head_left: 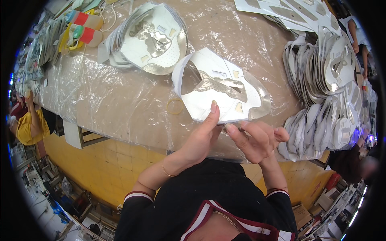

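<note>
I can't see the fingers of the left hand (pixel 203 134) beneath the white shoe piece (pixel 225 89); its thumb shows on top, so I read that grip as holding the near edge. The piece is over the table (pixel 120 105), beyond both forearms. On the right hand (pixel 257 140), thumb and forefinger bend narrowly together beside that edge; whether they pinch anything, I cannot tell.

A: Count wearer's hands (pixel 203 134) (pixel 258 141)?
B: Log two, plus one held white-and-silver piece (pixel 219 86).
A: Count red-banded bottles (pixel 82 19) (pixel 88 35)?
B: Log two. Add one yellow ring (pixel 168 108), one bracelet (pixel 166 172), one necklace (pixel 226 218).
</note>
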`<act>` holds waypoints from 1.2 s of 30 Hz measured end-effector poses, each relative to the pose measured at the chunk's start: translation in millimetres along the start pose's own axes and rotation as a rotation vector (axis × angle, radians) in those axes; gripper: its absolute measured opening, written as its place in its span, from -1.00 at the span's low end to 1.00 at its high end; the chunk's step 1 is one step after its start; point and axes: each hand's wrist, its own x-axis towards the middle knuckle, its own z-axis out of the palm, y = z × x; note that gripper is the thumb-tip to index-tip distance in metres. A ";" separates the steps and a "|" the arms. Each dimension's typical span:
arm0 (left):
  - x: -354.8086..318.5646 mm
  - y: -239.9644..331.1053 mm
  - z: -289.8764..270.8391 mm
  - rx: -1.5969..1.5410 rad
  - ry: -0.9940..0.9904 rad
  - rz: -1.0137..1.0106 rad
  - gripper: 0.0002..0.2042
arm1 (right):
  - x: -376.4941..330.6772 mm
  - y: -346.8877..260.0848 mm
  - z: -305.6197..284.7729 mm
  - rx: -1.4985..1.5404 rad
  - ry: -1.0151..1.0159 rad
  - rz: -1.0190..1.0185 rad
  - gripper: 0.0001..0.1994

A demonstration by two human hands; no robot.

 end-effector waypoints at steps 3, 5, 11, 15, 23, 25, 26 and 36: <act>0.9 -2.1 -0.3 0.006 -0.046 -0.001 -0.45 | -0.5 2.8 2.5 -0.005 0.019 -0.018 -0.63; 1.0 -4.0 -2.0 0.038 -0.067 0.008 -0.44 | -1.0 4.3 1.2 0.013 0.008 -0.029 -0.65; 0.0 -10.4 -16.0 0.153 -0.010 -0.134 -0.55 | -4.8 9.9 -10.4 0.237 -0.009 0.102 -0.67; -5.9 -2.6 -37.8 0.584 -0.072 -0.031 -0.55 | -7.0 13.5 -8.7 0.305 0.137 0.405 -0.47; -5.0 26.6 -67.7 0.715 -0.132 0.044 -0.54 | -0.4 39.5 -4.3 0.717 -0.011 0.992 -0.31; -1.5 29.0 -68.2 0.707 -0.110 0.023 -0.56 | -2.6 37.6 2.8 1.163 -0.111 1.174 -0.43; 0.4 28.1 -67.8 0.696 -0.085 -0.006 -0.59 | -4.7 34.4 6.4 1.153 -0.166 1.136 -0.49; 9.4 6.4 -66.1 0.561 0.090 0.011 -0.69 | -9.4 17.6 19.1 0.819 -0.055 1.067 -0.63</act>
